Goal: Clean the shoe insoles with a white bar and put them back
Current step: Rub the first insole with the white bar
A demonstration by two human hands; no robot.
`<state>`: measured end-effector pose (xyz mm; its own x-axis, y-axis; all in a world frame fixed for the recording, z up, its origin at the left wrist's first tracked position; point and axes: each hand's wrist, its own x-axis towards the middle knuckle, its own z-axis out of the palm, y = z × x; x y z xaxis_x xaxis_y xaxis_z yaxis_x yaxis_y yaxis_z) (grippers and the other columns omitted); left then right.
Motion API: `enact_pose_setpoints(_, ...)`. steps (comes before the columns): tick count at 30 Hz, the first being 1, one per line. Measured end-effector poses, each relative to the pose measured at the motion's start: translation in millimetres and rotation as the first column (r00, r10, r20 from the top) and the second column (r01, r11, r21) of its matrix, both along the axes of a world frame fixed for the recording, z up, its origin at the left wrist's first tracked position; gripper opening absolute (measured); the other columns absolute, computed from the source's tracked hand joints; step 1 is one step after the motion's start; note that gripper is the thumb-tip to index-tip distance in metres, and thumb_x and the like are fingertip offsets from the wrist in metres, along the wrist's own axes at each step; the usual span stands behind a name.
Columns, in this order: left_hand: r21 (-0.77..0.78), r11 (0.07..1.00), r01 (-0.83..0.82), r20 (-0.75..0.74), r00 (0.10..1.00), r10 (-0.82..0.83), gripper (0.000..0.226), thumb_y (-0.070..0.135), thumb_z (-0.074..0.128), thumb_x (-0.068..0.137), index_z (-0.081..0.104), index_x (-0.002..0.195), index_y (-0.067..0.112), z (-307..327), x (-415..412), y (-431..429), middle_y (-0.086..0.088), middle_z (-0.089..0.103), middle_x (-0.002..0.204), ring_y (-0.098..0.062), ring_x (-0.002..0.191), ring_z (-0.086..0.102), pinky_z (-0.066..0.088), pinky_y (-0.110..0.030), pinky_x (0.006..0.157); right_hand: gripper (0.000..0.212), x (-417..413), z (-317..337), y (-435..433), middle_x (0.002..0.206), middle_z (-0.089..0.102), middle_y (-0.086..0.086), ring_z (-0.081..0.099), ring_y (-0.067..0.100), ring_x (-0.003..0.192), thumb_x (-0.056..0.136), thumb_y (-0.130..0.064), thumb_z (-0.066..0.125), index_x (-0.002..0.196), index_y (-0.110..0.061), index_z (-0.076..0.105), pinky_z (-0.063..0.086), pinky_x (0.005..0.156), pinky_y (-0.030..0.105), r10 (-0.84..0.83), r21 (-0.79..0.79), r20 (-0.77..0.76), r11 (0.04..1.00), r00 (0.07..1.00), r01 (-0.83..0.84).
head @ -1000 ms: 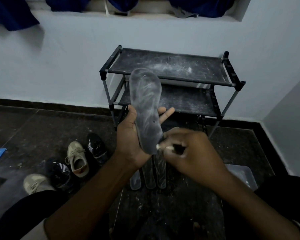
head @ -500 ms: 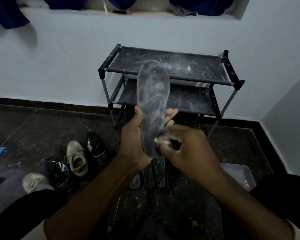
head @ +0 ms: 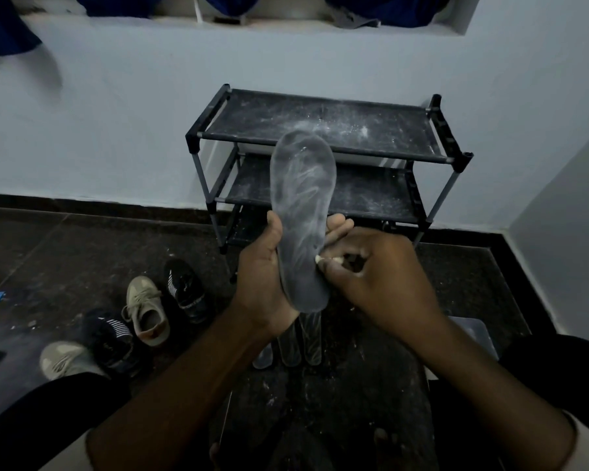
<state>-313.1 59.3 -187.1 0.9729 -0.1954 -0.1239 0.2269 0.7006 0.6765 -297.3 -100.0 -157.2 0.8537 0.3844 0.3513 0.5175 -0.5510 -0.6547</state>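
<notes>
Gripping the grey, white-streaked foam insole (head: 301,212) upright at its heel end, the left hand (head: 264,277) steadies it while the right hand (head: 374,273) pinches the small white bar (head: 327,259) against its right edge, cleaning underway, reinsertion evidently pending.

You've got the grey insole (head: 301,212) upright mid-frame, streaked white; white bar (head: 327,259) touches its lower right edge; three more insoles (head: 311,345) flat just below.

Left hand (head: 264,277) raised, thumb and fingers curled round the upright insole (head: 302,205). Right hand (head: 385,283), knuckles up, pinches the white bar (head: 322,259) against the insole's right edge. Both forearms bare.
</notes>
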Motion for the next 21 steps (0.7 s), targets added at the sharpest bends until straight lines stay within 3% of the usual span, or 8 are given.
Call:
enact_pose_setpoints(5,0.036,0.999,-0.02,-0.006,1.0,0.021,0.081,0.063,0.013,0.106,0.053,0.142,0.002,0,1,0,-0.018,0.057,0.147,-0.03,0.141,0.051,0.023,-0.052,0.125,0.005,-17,-5,8,0.082,0.067,-0.013,0.063,0.003,0.072,0.087,-0.024,0.074,0.084,-0.023,0.077,0.055,0.066,0.037,0.119,-0.045,-0.04,0.992,0.992,-0.121)
enact_pose_setpoints(9,0.027,0.999,-0.021,-0.003,1.0,0.021,0.079,0.061,0.017,0.107,0.052,0.143,0.0,0,-2,-4,-0.021,0.058,0.145,-0.033,0.139,0.053,0.03,-0.051,0.122,0.003,1,3,-2,0.085,0.071,-0.014,0.066,0.001,0.074,0.086,-0.022,0.078,0.086,-0.023,0.08,0.057,0.069,0.034,-0.023,0.025,-0.006,0.999,1.0,0.024)
enact_pose_setpoints(14,0.095,0.995,-0.029,-0.042,0.999,0.033,0.082,0.064,0.016,0.106,0.052,0.143,0.001,-2,-2,-5,-0.018,0.06,0.144,-0.03,0.136,0.056,0.039,-0.05,0.114,0.004,-18,-2,9,0.085,0.069,-0.013,0.065,0.003,0.074,0.087,-0.021,0.075,0.087,-0.022,0.079,0.056,0.068,0.035,0.131,-0.051,-0.053,0.99,0.99,-0.134)
enact_pose_setpoints(18,0.065,0.997,-0.051,-0.022,0.998,0.052,0.081,0.062,0.017,0.106,0.047,0.148,0.0,-1,0,-2,-0.019,0.055,0.148,-0.033,0.142,0.049,0.027,-0.053,0.123,0.005,1,2,-4,0.084,0.071,-0.016,0.066,0.001,0.073,0.085,-0.02,0.078,0.084,-0.024,0.08,0.057,0.068,0.035,0.007,0.002,-0.037,1.0,0.999,-0.007)
enact_pose_setpoints(21,0.072,0.997,-0.031,-0.035,0.999,0.033,0.083,0.063,0.016,0.106,0.052,0.143,-0.002,-1,-2,-3,-0.02,0.058,0.144,-0.033,0.137,0.054,0.04,-0.049,0.115,0.006,-4,3,4,0.086,0.071,-0.013,0.067,0.001,0.077,0.086,-0.016,0.077,0.087,-0.021,0.08,0.058,0.071,0.032,0.09,0.004,-0.031,0.996,0.995,-0.09)
